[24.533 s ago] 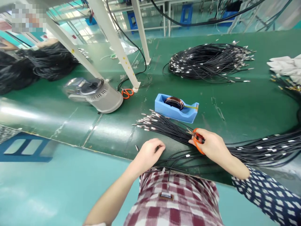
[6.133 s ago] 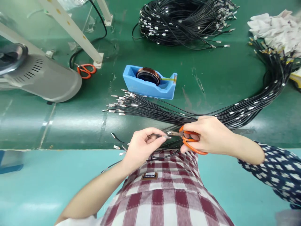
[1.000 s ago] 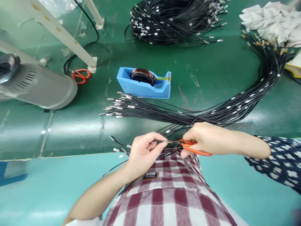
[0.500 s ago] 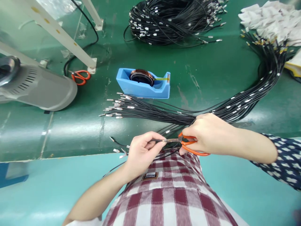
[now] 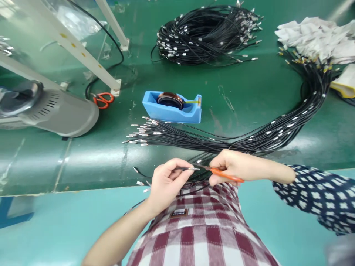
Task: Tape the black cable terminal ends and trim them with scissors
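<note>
Between thumb and fingers, my left hand (image 5: 169, 181) pinches a black cable (image 5: 181, 168) close to its thin, pale end, which points right. My right hand (image 5: 231, 166) is closed around orange-handled scissors (image 5: 226, 175). Their blades point left and lie just beside the cable's tip; whether they touch it I cannot tell. Behind both hands, a long bundle of black cables (image 5: 191, 142) with white tags and metal ends runs across the green table. A few loose cable ends (image 5: 141, 183) stick out to the left of my left hand, near the table's front edge.
A blue tape dispenser (image 5: 172, 111) stands behind the bundle. Farther back lies a coil of black cables (image 5: 205, 37). At left are a grey machine (image 5: 63, 111), another pair of orange scissors (image 5: 103, 100) and a white frame post (image 5: 83, 55). White crumpled material (image 5: 318, 37) lies back right.
The scissors have turned edge-on and their blades have come off the cable's end, baring its thin tip. My left hand keeps its pinch. The whole view has shifted slightly.
</note>
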`<move>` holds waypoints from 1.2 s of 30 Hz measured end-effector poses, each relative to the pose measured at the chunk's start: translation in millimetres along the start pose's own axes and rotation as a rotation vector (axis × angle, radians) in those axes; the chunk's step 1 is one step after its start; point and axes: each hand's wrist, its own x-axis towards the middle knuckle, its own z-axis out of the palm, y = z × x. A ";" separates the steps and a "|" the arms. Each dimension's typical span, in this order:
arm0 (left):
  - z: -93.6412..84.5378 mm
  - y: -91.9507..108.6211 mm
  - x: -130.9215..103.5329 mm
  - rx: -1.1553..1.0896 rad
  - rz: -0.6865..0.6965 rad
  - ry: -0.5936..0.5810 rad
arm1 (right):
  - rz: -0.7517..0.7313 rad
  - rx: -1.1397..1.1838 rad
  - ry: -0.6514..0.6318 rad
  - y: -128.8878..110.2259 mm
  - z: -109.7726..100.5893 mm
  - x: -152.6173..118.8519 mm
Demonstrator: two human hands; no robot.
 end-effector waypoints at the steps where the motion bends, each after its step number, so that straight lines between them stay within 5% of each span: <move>1: -0.4 1.0 0.5 -0.033 -0.021 0.009 | -0.021 0.168 -0.021 0.2 -0.8 0.0; 4: -1.1 0.1 2.3 -0.193 -0.078 0.014 | -0.092 0.422 0.062 -2.2 -1.3 -0.5; 12: -4.4 -6.4 8.2 -0.594 -0.122 -0.024 | -0.102 0.597 0.222 2.7 12.1 13.6; 17: -5.3 -8.4 0.7 -0.290 0.007 -0.012 | -0.054 0.653 0.330 -4.3 22.5 30.0; 21: -5.9 -13.2 -7.3 0.109 0.256 0.057 | -0.138 0.737 0.383 -11.6 27.6 37.3; 26: -6.5 -19.2 -8.7 0.315 0.535 0.105 | -0.167 0.712 0.415 -8.3 31.6 39.8; 36: -1.7 -9.4 -3.4 0.437 0.496 0.092 | -0.313 0.386 0.567 0.2 39.8 33.9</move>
